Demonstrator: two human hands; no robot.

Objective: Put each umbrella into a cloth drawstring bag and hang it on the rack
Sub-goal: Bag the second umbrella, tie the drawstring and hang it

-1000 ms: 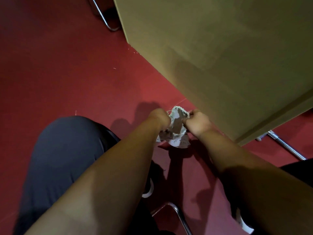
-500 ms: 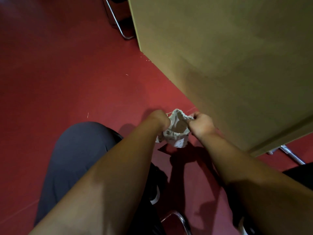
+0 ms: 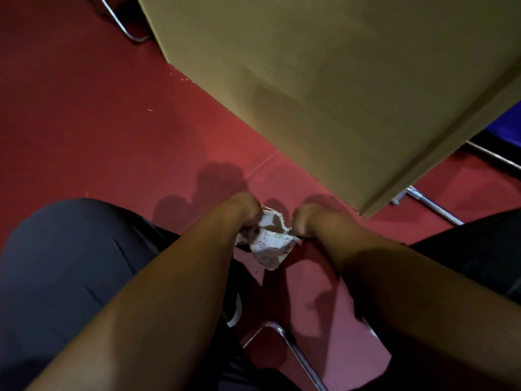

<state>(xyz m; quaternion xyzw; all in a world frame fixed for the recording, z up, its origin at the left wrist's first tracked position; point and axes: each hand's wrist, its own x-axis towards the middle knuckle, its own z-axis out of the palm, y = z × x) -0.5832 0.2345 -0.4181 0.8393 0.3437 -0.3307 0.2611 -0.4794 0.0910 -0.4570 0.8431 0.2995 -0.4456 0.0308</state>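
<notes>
Holding a small cloth drawstring bag (image 3: 270,244) by its rim, the person sits with both forearms stretched forward and down over the red floor (image 3: 112,128). The left hand (image 3: 244,208) has its grip closed on the left side of the rim, and the right hand (image 3: 307,219) has its grip closed on the opposite side. The mouth of the bag gapes between them. Both hands show only their backs, with the fingers curled under and out of sight.

The bag is pale with a small dark print. Its crumpled body sags below the hands and seems to hang clear of the floor, though the dim light makes that hard to judge. It sits between the person's knees, just short of the near corner of the tan desk (image 3: 338,80), which fills the upper right of the view.

Dark trousers (image 3: 70,263) cover the left thigh at lower left. A chrome chair leg (image 3: 293,351) runs along the floor beneath the arms, and the white edge of a shoe (image 3: 236,316) shows beside it.
</notes>
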